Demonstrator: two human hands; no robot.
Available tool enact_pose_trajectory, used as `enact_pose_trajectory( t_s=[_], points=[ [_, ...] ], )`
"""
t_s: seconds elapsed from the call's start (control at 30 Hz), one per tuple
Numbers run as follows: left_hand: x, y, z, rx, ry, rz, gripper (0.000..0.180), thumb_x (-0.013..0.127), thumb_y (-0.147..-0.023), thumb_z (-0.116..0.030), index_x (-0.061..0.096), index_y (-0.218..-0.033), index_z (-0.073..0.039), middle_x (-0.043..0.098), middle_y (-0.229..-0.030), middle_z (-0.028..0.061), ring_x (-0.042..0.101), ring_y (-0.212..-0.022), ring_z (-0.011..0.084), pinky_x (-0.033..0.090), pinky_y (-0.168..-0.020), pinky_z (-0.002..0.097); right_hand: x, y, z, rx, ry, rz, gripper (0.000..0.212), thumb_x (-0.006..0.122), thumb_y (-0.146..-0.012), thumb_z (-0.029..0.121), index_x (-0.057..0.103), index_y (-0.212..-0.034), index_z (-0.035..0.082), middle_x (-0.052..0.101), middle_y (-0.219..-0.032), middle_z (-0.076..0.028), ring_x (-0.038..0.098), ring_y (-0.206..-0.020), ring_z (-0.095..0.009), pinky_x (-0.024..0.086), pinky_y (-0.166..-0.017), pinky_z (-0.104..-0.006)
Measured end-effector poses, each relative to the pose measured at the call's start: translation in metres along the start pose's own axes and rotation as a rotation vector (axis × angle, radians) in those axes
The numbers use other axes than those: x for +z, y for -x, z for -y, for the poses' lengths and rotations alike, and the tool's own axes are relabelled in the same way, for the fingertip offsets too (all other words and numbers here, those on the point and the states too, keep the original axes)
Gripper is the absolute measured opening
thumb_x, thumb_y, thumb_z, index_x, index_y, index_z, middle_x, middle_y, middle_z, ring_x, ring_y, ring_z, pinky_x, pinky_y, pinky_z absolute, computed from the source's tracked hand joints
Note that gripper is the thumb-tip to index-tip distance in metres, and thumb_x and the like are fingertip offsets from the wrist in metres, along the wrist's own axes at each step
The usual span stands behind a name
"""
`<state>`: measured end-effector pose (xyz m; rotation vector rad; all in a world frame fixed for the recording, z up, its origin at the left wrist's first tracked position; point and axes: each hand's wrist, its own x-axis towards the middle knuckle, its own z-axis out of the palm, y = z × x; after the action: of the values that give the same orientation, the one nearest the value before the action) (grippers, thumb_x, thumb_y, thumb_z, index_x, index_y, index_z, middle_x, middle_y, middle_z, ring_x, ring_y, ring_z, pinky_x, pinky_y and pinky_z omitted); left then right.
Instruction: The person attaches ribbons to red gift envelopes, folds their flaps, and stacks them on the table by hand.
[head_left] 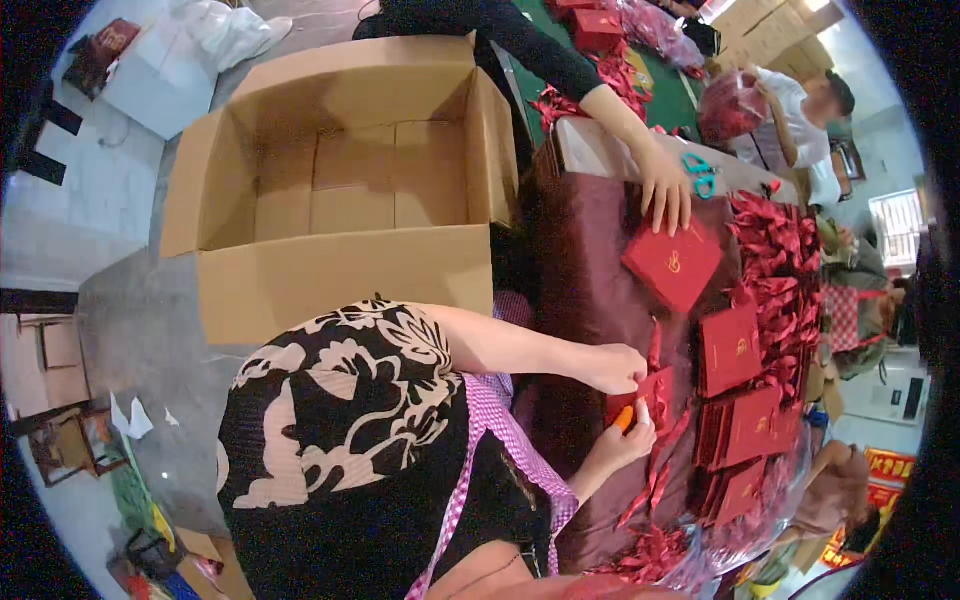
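My left hand (612, 369) is closed, its fingertips pinching the edge of a small red card (655, 388) with red ribbon beside it. Close by, my right hand (618, 448) grips a small orange tool (625, 418) whose kind I cannot make out; something white covers one fingertip. A long red ribbon (658, 470) trails over the dark maroon cloth (590, 290) under both hands. Another person's hand (664, 188) reaches in from the top and rests on a red square box (676, 262) with a gold mark.
A large open cardboard box (345, 245) stands left of the table. Stacks of red boxes (730, 350) and bundles of red ribbon (770, 240) lie to the right. Teal-handled scissors (700, 175) lie near the far edge. Other people (810, 110) work along the right side.
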<state>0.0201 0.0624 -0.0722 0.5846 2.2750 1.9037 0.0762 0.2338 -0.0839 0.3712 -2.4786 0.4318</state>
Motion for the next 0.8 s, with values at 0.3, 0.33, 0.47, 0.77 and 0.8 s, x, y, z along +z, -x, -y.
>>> enact_pose_trajectory(
  t_s=[0.3, 0.33, 0.47, 0.77, 0.8],
  points=[
    [0.018, 0.002, 0.011, 0.172, -0.071, -0.061, 0.020, 0.055, -0.072, -0.011, 0.063, -0.083, 0.004, 0.063, -0.082, 0.0225, 0.060, -0.081, 0.0377, 0.047, -0.072, 0.0447, -0.004, 0.000, -0.008, -0.014, 0.044, -0.011, 0.021, 0.065, -0.080, 0.012, 0.065, -0.100, 0.008, 0.064, -0.088, -0.008, 0.057, -0.080, -0.029, 0.043, -0.071, -0.0413],
    [0.009, 0.004, -0.001, 0.146, -0.025, -0.028, 0.019, 0.055, -0.072, -0.011, 0.063, -0.082, 0.004, 0.062, -0.083, 0.0224, 0.060, -0.082, 0.0375, 0.047, -0.072, 0.0444, -0.010, -0.004, -0.008, -0.065, 0.042, -0.037, 0.020, 0.065, -0.079, 0.011, 0.065, -0.099, 0.007, 0.063, -0.085, -0.010, 0.057, -0.076, -0.030, 0.044, -0.067, -0.0421],
    [0.000, 0.012, 0.007, 0.250, -0.153, -0.112, 0.022, 0.057, -0.074, -0.015, 0.063, -0.087, 0.002, 0.061, -0.084, 0.0205, 0.060, -0.079, 0.0363, 0.047, -0.071, 0.0433, -0.006, -0.007, -0.012, -0.078, 0.021, -0.019, 0.019, 0.065, -0.079, 0.009, 0.065, -0.098, 0.007, 0.065, -0.087, -0.009, 0.059, -0.076, -0.028, 0.045, -0.068, -0.0403],
    [-0.112, 0.040, -0.118, 0.280, 0.361, -0.121, 0.034, 0.061, -0.083, -0.018, 0.056, -0.110, 0.003, 0.061, -0.100, 0.0111, 0.061, -0.085, 0.0189, 0.049, -0.074, 0.0319, 0.002, -0.003, -0.016, 0.043, 0.013, -0.027, 0.024, 0.064, -0.078, 0.007, 0.065, -0.101, 0.012, 0.065, -0.093, -0.005, 0.057, -0.086, -0.025, 0.041, -0.078, -0.0381],
    [-0.120, 0.047, -0.143, 0.383, 0.434, -0.123, 0.034, 0.060, -0.085, -0.015, 0.055, -0.112, 0.004, 0.061, -0.101, 0.0102, 0.060, -0.087, 0.0185, 0.048, -0.074, 0.0295, -0.003, -0.006, -0.015, 0.061, -0.011, -0.029, 0.024, 0.064, -0.077, 0.006, 0.065, -0.100, 0.012, 0.064, -0.094, -0.005, 0.057, -0.087, -0.024, 0.040, -0.080, -0.0375]
  ],
)
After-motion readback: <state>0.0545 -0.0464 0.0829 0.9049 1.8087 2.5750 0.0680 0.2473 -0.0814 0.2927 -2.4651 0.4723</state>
